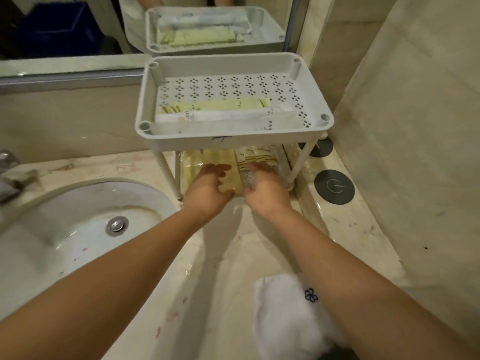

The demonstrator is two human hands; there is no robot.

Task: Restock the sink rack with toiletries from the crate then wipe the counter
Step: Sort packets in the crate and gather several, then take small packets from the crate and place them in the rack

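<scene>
A white two-tier plastic rack (181, 141) stands on the marble counter (226, 255) against the mirror. Its perforated top tray holds yellow and white toiletry packets (223, 113) lying flat. Under it, the lower tier holds more yellowish packets (207, 157). My left hand (207, 189) reaches into the lower tier with its fingers spread over the packets. Beside it, my right hand (262, 188) grips a small clear-wrapped white packet (248, 178) at the front of that tier. The crate is not in view.
A white sink basin (78, 219) with a metal drain (117, 225) lies left, a faucet (7, 175) at its far left edge. A white cloth (283, 315) with a dark flower mark lies near the front. Two dark round discs (334, 187) sit on the counter right of the rack.
</scene>
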